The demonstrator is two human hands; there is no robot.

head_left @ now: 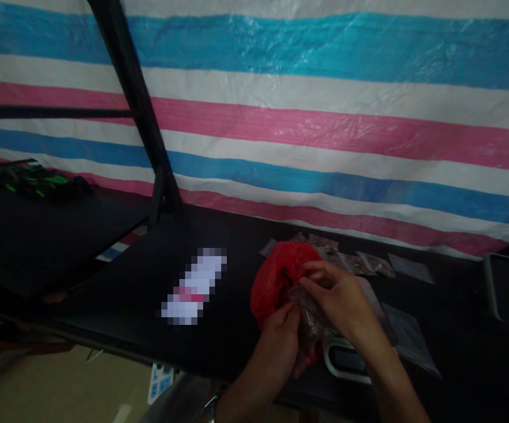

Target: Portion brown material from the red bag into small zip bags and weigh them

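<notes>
While both hands pinch a small clear bag (309,317) upright between them, left hand (280,341) low, right hand (336,294) above, the red bag (274,276) sits touching, just behind-left.

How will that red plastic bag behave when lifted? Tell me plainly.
The red plastic bag looks crumpled and slumped on the black table, so it is probably floppy and light. Both the left hand and right hand work at its mouth, suggesting it will not hold open unaided.
</notes>
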